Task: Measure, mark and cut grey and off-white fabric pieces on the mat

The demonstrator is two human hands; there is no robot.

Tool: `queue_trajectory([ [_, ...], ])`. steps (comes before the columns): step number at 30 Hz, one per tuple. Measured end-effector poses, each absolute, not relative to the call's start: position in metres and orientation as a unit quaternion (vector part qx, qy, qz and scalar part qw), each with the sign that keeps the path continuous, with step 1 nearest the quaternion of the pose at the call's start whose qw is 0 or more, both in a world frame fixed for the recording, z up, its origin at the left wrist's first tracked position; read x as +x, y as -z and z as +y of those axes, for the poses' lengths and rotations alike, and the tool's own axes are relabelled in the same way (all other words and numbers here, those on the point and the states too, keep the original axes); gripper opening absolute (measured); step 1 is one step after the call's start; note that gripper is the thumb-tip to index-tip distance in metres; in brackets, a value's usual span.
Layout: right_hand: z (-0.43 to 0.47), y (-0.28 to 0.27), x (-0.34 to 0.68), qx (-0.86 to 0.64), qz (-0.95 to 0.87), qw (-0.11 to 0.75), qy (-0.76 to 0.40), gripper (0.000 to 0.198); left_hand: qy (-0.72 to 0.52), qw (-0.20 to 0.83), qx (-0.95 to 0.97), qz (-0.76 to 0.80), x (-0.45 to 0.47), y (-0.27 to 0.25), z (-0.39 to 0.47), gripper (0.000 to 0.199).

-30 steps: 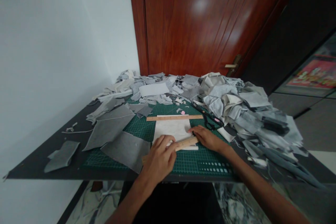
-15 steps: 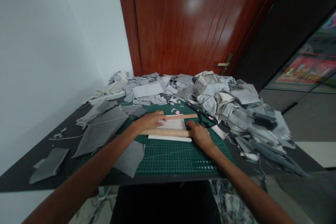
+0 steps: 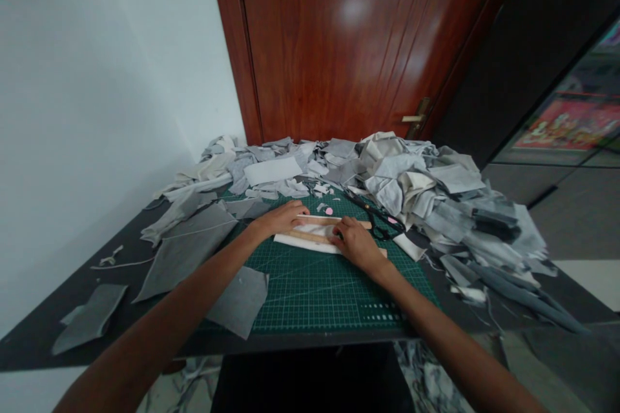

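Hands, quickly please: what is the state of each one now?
Left hand: open, fingers flat on the white fabric piece.
Right hand: open, pressing down on the wooden ruler.

open mat [image 3: 320, 297] before scrap heap [image 3: 426, 187]

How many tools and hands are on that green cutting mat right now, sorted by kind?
Wooden rulers: 2, near one and far one
Black scissors: 1
Hands: 2, left hand and right hand, both on the rulers and the white fabric piece
Total: 5
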State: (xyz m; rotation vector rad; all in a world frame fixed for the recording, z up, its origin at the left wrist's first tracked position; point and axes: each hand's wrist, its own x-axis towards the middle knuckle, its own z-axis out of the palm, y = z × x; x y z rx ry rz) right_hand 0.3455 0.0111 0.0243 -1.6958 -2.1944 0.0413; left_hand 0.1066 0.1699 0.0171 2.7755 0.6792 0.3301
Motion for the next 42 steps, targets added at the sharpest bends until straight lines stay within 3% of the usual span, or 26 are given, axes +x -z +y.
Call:
queue_trajectory([
  [4,0.022,-0.033,0.330,-0.599,-0.770,0.214,-0.057,0.029,-0.112,0.129,0.955,0.243,0.108,-0.019,0.170,0.021],
  [9,0.043,-0.032,0.312,-0.519,-0.810,0.212,-0.173,0.015,-0.100,0.132,0.954,0.250,0.108,-0.019,0.167,0.016],
  [13,0.052,-0.021,0.303,-0.459,-0.805,0.301,-0.225,0.018,-0.098,0.133,0.955,0.245,0.104,-0.019,0.161,0.016],
  [25,0.031,-0.005,0.301,-0.438,-0.794,0.338,-0.250,0.013,-0.130,0.142,0.957,0.219,0.117,-0.028,0.148,0.021],
  [30,0.017,-0.008,0.298,-0.433,-0.797,0.311,-0.284,0.017,-0.161,0.141,0.947,0.238,0.116,-0.024,0.141,0.022],
  [42,-0.044,0.007,0.290,-0.455,-0.779,0.360,-0.239,0.018,-0.203,0.112,0.941,0.245,0.117,-0.007,0.142,0.019],
])
